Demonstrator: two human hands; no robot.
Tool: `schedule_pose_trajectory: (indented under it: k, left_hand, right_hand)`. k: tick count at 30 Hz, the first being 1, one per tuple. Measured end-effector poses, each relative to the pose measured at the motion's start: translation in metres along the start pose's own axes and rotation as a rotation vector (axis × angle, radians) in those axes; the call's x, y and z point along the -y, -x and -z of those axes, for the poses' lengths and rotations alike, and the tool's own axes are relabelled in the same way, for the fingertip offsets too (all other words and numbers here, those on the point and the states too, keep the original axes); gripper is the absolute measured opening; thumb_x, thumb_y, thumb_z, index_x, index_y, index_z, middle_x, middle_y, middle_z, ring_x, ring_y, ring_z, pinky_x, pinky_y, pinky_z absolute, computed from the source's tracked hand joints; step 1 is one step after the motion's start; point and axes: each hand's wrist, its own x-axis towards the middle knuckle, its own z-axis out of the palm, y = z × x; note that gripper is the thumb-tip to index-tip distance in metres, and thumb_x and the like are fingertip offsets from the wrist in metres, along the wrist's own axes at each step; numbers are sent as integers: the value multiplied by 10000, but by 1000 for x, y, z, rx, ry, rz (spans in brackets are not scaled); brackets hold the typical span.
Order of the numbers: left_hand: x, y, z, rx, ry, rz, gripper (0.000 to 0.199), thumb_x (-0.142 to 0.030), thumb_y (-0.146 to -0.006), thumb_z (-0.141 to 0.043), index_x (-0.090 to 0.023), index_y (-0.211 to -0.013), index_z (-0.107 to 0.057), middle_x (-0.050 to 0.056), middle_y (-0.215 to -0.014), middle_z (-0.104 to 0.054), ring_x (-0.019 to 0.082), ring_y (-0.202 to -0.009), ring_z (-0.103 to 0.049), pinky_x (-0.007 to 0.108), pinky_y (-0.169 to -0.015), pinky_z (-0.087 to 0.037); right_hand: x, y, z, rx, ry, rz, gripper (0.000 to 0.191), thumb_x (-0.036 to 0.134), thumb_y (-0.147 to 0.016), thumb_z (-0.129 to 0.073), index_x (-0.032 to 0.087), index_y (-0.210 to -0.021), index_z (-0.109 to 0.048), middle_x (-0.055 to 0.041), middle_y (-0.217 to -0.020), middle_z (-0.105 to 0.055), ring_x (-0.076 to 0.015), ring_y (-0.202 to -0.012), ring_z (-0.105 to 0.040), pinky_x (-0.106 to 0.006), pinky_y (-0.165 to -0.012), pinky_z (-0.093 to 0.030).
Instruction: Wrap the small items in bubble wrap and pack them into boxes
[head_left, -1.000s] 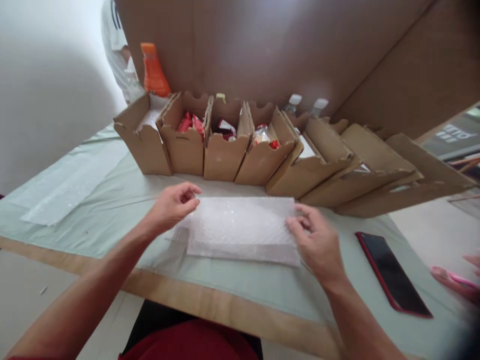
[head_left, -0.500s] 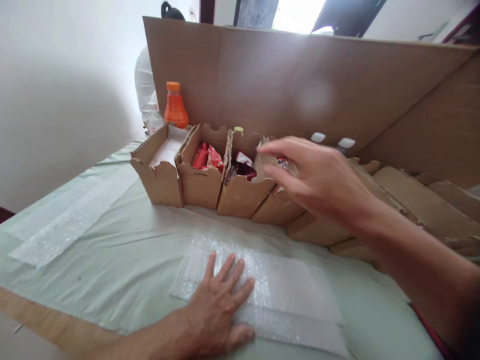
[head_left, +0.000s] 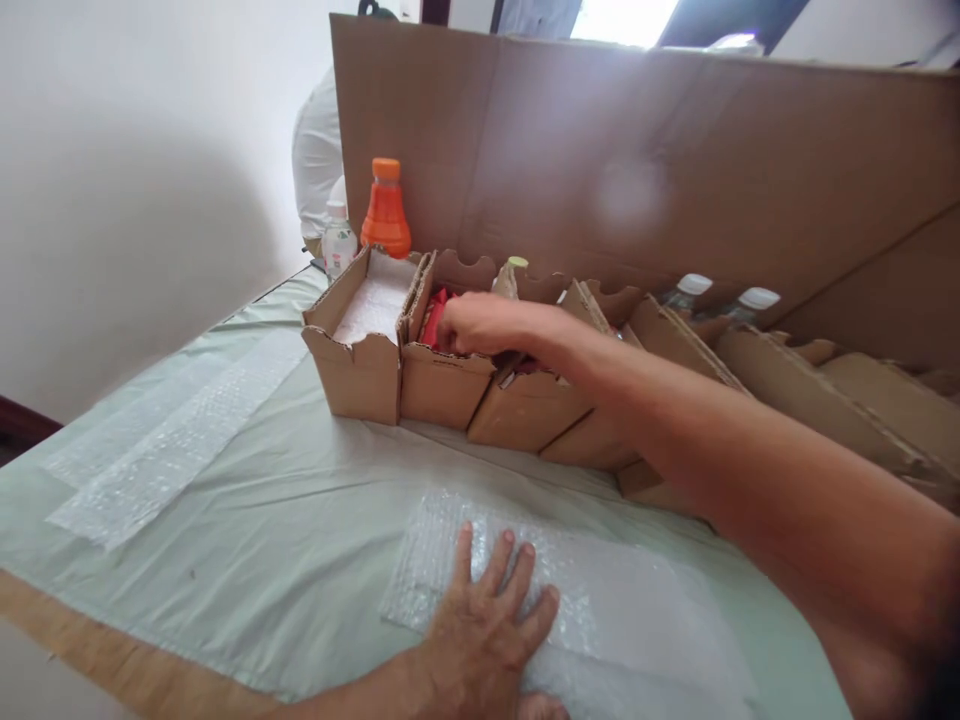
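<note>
My left hand (head_left: 487,625) lies flat with fingers spread on a sheet of bubble wrap (head_left: 637,585) on the table. My right hand (head_left: 476,325) reaches down into the second cardboard bin (head_left: 442,385) from the left. Its fingers are closed on a shiny red packet (head_left: 433,318), with the fingertips partly hidden inside the bin. To the left stands another cardboard bin (head_left: 360,385) holding a folded white sheet (head_left: 375,295). My right forearm covers parts of the bins farther right.
A bottle with orange contents (head_left: 386,215) and a clear bottle (head_left: 339,240) stand behind the leftmost bin. White-capped bottles (head_left: 690,287) stand behind the right bins. A tall cardboard panel (head_left: 540,150) rises at the back. Bubble wrap strips (head_left: 180,440) lie on the left.
My right hand has moved left and down from above the middle bins into the second bin, closing at the red packet. My left hand stays on the bubble wrap. The view has shifted slightly.
</note>
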Motion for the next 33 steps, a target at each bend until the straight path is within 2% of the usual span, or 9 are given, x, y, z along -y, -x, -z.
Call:
schedule_pose_trajectory:
  k: [4, 8, 13, 15, 17, 22, 27, 30, 33]
  left_hand:
    - [4, -1, -8, -11, -63, 0, 770, -604, -974, -485, -167, -1592, -344, 238, -1694, -190, 460, -1580, -76, 810, -1182, 1]
    - [6, 0, -14, -151, -167, -49, 744, -573, -920, -595, -192, -1539, -435, 228, -1674, -286, 468, -1568, -176, 795, -1195, -46]
    - [-20, 25, 1, -917, -205, -223, 277, -239, -890, -662, -206, -1165, -651, 142, -1299, -655, 333, -1336, -561, 628, -1222, -286]
    - [-37, 36, 8, -1158, -160, -209, 360, -145, -844, -700, -220, -1188, -626, 99, -1214, -634, 287, -1261, -592, 550, -1184, -382]
    - [-51, 41, 10, -1246, -43, -134, 574, -181, -816, -766, -254, -1347, -560, 102, -1345, -569, 298, -1328, -536, 530, -1172, -402]
    - [-64, 37, -10, -1020, 860, 177, 841, -507, -795, -809, -328, -1518, -417, 116, -1556, -476, 350, -1392, -513, 521, -1094, -478]
    - [-74, 36, -19, -530, 1376, 308, 621, -509, -673, -899, -190, -1182, -739, 118, -1067, -778, 375, -1126, -699, 505, -988, -544]
    - [-84, 41, -8, -605, 1475, 351, 402, -444, -668, -906, -193, -966, -808, 88, -972, -800, 343, -1057, -735, 474, -977, -566]
    - [-88, 56, 6, -673, 1494, 306, 447, -431, -656, -905, -214, -1036, -815, 90, -1068, -801, 347, -1095, -729, 457, -976, -584]
  right_hand:
    - [-8, 61, 45, -225, -143, -26, 91, 136, -784, -660, 173, -778, -742, 0, -686, -666, -157, -678, -587, -281, -669, -450]
    - [-14, 150, 36, -425, -529, -17, 130, 292, -808, -675, 190, -728, -670, -29, -968, -725, -187, -865, -634, -298, -760, -482]
    - [-24, 241, -15, -389, -878, -183, 199, 390, -798, -702, 205, -737, -660, 4, -696, -633, -140, -640, -536, -266, -590, -405]
    - [-25, 265, -28, -321, -968, -193, 206, 388, -805, -714, 200, -740, -660, 16, -645, -590, -119, -578, -482, -252, -528, -347]
    - [-24, 285, -36, -278, -1003, -152, 190, 361, -819, -727, 193, -752, -669, 18, -654, -588, -107, -575, -473, -244, -517, -331]
    - [-22, 316, -56, -296, -1124, -40, 184, 357, -855, -764, 184, -826, -709, -1, -740, -655, -112, -644, -536, -243, -571, -406]
    - [-15, 328, -103, -376, -1392, -69, 245, 427, -851, -796, 201, -849, -699, -42, -953, -738, -160, -854, -651, -276, -756, -511]
    - [-1, 334, -137, -445, -1703, -327, 409, 617, -887, -691, 229, -1016, -690, -76, -1151, -731, -212, -994, -683, -342, -849, -544]
    - [21, 348, -160, -325, -2084, -474, 698, 815, -858, -554, 237, -1238, -652, -111, -1178, -724, -267, -1038, -697, -406, -876, -566]
